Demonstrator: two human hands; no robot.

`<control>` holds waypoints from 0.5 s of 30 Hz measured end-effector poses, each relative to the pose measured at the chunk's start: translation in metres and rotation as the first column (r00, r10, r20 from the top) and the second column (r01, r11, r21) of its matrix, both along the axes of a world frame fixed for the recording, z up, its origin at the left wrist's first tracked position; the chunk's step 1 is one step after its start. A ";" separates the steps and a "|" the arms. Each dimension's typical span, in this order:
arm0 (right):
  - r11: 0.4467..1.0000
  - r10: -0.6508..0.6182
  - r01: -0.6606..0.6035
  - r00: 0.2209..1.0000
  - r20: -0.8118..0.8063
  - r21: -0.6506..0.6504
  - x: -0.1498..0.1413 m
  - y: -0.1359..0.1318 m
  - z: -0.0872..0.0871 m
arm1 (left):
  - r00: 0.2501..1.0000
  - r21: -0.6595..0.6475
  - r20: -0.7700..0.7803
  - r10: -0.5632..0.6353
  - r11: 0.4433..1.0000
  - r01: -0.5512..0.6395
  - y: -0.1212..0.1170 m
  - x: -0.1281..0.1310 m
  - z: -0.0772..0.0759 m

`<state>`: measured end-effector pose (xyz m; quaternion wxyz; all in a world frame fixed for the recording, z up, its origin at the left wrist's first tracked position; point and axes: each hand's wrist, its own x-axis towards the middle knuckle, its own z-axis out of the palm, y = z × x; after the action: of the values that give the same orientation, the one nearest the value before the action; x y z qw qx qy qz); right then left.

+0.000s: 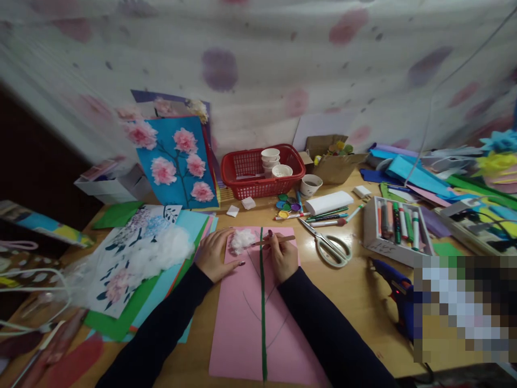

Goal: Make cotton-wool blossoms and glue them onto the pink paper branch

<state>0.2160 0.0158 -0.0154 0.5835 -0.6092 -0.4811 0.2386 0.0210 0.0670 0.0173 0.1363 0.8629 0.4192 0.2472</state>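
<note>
A pink sheet of paper [238,334] lies in front of me, with a green stripe [263,312] running down it and thin pencil lines branching to both sides. My left hand [214,253] rests at its upper left edge, fingers stretched out and thumb apart, beside a tuft of white cotton [241,241]. Between the fingers of my right hand [284,257] is a wooden craft stick [287,238], held across the stripe. Its left end points at the cotton; whether it touches the tuft I cannot tell.
To the right lie scissors [333,250], a marker box [398,229] and a blue glue gun [393,277]. Behind stands a red basket [248,191] with white cups. On the left are more cotton [169,248], a floral sheet [117,291] and a blue flower picture [169,186].
</note>
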 end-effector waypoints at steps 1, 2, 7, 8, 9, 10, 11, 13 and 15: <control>1.000 -0.014 0.014 1.000 -0.001 0.001 0.000 0.000 0.000 | 0.999 -0.023 -0.031 0.021 1.000 -0.021 -0.001 -0.001 -0.003; 1.000 -0.024 0.024 1.000 0.001 0.003 0.000 0.000 0.001 | 0.997 -0.045 -0.061 0.040 0.998 -0.043 -0.002 -0.001 -0.006; 1.000 -0.012 0.011 0.999 0.043 0.009 -0.002 0.000 0.004 | 0.979 -0.148 -0.185 0.080 0.983 -0.108 -0.005 0.004 -0.014; 1.000 -0.010 0.010 0.999 0.050 0.006 -0.002 0.000 0.005 | 0.977 -0.170 -0.198 0.078 0.979 -0.112 -0.005 0.005 -0.014; 1.000 -0.007 0.007 0.998 0.056 0.000 -0.002 0.000 0.005 | 0.975 -0.187 -0.207 0.076 0.975 -0.116 -0.005 0.005 -0.015; 1.000 -0.009 0.009 0.998 0.061 -0.006 -0.002 0.000 0.005 | 0.974 -0.200 -0.212 0.075 0.973 -0.119 -0.005 0.005 -0.015; 1.000 -0.008 0.009 0.998 0.064 -0.010 -0.002 0.001 0.005 | 0.974 -0.207 -0.213 0.074 0.971 -0.119 -0.005 0.005 -0.015; 1.000 -0.007 0.008 0.998 0.068 -0.013 -0.002 0.001 0.003 | 0.975 -0.209 -0.211 0.075 0.971 -0.120 -0.005 0.005 -0.016; 1.000 -0.007 0.008 0.998 0.068 -0.013 -0.003 0.001 0.002 | 0.976 -0.203 -0.206 0.076 0.972 -0.119 -0.005 0.004 -0.017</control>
<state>0.2134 0.0164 -0.0131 0.5637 -0.6226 -0.4968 0.2188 0.0251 0.0619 -0.0001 0.1739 0.8416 0.4970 0.1205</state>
